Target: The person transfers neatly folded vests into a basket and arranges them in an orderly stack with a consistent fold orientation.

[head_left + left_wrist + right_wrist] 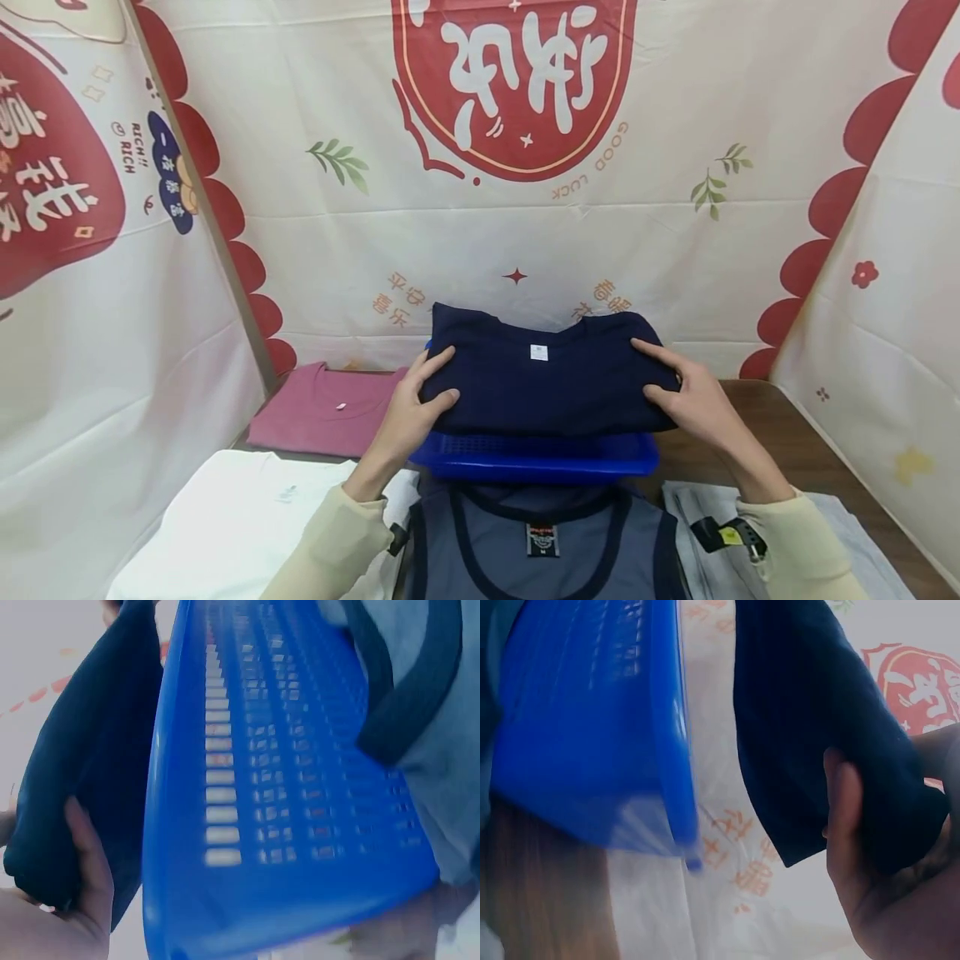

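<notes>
A folded navy T-shirt (pixel 551 383) with a small white neck label is held up above a blue plastic basket (pixel 540 468). My left hand (pixel 408 412) grips its left side, thumb on the near face; the left wrist view shows the thumb pressed against the dark cloth (pixel 82 750). The right side is gripped the same way by my right hand (pixel 697 400), and in the right wrist view that thumb lies across the folded shirt (pixel 810 727). Between shirt and basket rim (pixel 671 735) there is a gap in that view.
A grey-blue tank top (pixel 480 575) with dark trim lies in front of the basket. To the left are a folded pink T-shirt (pixel 330 412) and a white garment (pixel 225 517). A light grey garment (pixel 832 525) lies right on the brown table (pixel 780 425). A printed cloth (pixel 300 250) hangs behind.
</notes>
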Demonstrator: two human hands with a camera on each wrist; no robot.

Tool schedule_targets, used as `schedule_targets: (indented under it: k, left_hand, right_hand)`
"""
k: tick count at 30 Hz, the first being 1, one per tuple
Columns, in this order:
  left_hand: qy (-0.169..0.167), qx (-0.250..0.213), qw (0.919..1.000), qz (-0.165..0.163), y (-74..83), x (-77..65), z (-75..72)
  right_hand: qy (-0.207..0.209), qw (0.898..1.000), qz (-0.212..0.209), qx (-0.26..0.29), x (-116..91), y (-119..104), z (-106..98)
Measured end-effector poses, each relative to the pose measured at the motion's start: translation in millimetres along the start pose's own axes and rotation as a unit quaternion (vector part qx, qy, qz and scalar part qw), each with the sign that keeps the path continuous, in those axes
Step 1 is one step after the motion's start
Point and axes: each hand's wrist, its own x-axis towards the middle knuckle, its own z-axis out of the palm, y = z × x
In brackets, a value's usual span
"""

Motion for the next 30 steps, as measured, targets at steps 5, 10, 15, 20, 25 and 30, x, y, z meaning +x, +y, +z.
schedule_targets:
  k: [5,10,15,20,25,30]
  left_hand:
    - [0.002,-0.014,0.9998,0.016,-8.9,-2.0,-15.4]
    - [0.004,0.000,1.0000,-0.002,-13.6,-3.7,-26.1]
    - [-0.006,0.004,1.0000,0.000,-15.6,-2.0,-27.1]
    - [-0.018,0.018,0.9997,0.008,-19.3,-1.0,-27.1]
    - [-0.024,0.033,0.9989,0.020,-22.3,-0.2,-27.3]
    - [-0.021,0.052,0.9981,0.025,-22.7,-1.0,-28.1]
  right_hand:
    - [-0.009,0.997,0.014,0.069,1,-1,14]
    - [-0.003,0.996,0.022,0.083,2,0,23]
    - [-0.002,0.997,0.032,0.075,0,5,25]
    - [-0.007,0.997,0.036,0.070,-2,8,26]
    - [-0.002,0.997,0.038,0.062,0,10,28]
    - [0.004,0.999,0.029,0.043,2,11,29]
